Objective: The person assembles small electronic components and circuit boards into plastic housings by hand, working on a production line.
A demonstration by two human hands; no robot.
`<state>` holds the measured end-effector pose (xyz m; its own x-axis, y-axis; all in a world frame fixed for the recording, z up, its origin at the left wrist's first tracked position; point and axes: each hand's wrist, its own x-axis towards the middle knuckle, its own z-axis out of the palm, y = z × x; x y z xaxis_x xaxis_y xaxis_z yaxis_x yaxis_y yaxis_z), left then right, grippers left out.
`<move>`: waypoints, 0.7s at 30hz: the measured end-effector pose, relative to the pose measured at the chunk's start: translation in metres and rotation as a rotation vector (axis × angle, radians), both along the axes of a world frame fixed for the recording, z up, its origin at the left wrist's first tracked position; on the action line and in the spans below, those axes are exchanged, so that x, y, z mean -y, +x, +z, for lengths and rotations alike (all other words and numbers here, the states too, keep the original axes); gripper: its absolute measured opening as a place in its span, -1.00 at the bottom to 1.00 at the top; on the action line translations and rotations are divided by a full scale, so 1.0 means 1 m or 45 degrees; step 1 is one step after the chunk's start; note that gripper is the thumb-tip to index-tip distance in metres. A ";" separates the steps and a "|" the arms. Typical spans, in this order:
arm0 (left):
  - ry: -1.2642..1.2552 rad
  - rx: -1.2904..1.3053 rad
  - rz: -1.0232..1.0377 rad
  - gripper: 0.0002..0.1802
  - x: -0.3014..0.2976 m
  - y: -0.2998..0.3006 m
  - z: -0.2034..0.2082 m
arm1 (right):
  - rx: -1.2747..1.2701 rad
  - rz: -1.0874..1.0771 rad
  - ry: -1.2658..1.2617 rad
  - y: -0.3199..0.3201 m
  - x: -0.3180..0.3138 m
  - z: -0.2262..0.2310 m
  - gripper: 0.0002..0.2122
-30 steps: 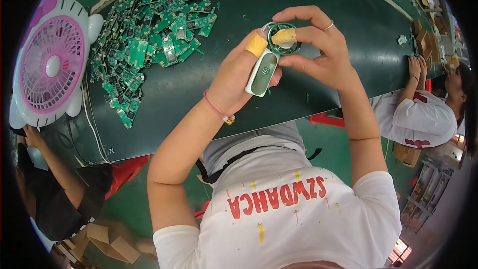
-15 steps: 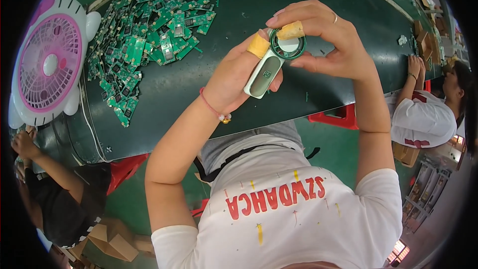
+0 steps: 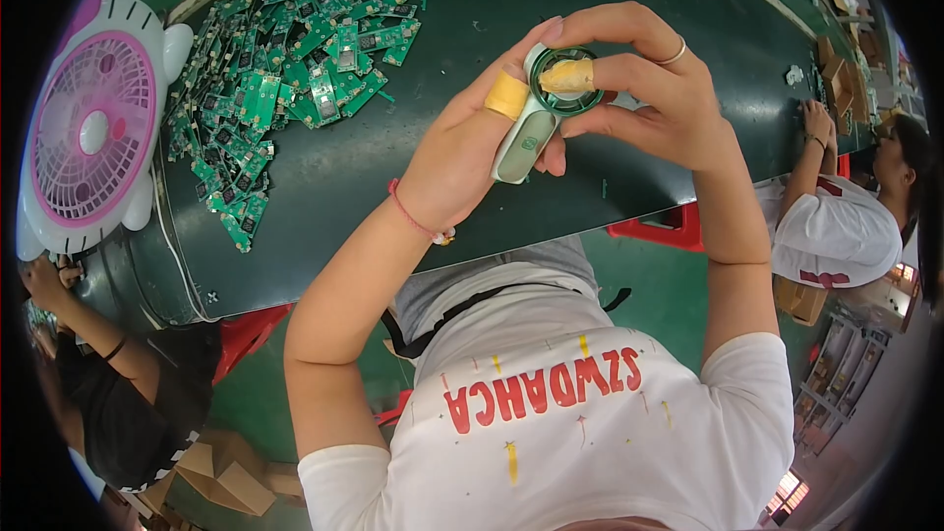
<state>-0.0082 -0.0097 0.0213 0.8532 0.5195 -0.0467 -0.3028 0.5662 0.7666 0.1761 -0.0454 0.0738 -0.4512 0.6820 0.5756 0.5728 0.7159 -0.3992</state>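
My left hand (image 3: pixel 450 159) grips a small handheld device (image 3: pixel 526 147) with an oblong pale-green body and a round, dark-green ringed head. The body tilts, with its round end up and to the right, above the dark table. My right hand (image 3: pixel 664 88) curls around that round head. Its index finger, wrapped in yellow tape, presses into the ring and hides most of its inside, while the thumb touches the lower rim. Yellow tape also wraps my left thumb. The left fingers are mostly hidden behind the device.
A heap of green circuit boards (image 3: pixel 295 69) covers the table's left part. Beside it stands a pink-and-white fan (image 3: pixel 93 128) with a white cable. Co-workers sit at both sides. Red stools (image 3: pixel 659 228) and cardboard boxes (image 3: pixel 221 472) are below the table edge.
My right index finger has moved deeper across the ring, covering the pale disc that showed inside. My left wrist has turned slightly, and the device has shifted a little upward.
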 end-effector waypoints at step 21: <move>0.392 -0.037 -0.066 -0.36 0.002 -0.005 -0.004 | 0.226 0.042 0.120 0.000 0.013 0.000 -0.60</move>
<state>-0.0134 -0.0113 0.0175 0.8793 0.4693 0.0811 -0.2549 0.3201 0.9124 0.1761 -0.0585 0.0736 -0.5724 0.6116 0.5461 0.6035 0.7651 -0.2243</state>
